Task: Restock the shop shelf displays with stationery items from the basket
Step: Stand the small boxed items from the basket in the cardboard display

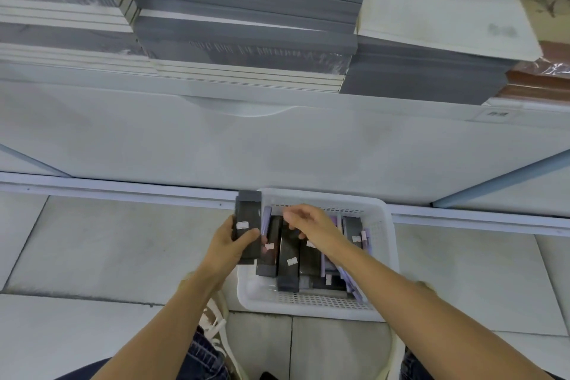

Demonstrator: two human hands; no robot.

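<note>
A white perforated plastic basket [381, 213] sits on the tiled floor below the shelf. It holds several long black boxes [289, 256] with small white price stickers, plus lilac ones [367, 237] along its right side. My left hand [226, 248] grips a small stack of black boxes [248, 213] upright at the basket's left rim, thumb across the front. My right hand [311, 224] hovers over the basket's middle with fingers loosely curled, and I cannot see anything in it.
A white shelf front [277, 139] rises just behind the basket. On it stand stacks of grey and white notebooks [246, 34], with brown-covered ones [536, 80] at the far right. My knees and white shoes [216, 324] are at the frame's bottom.
</note>
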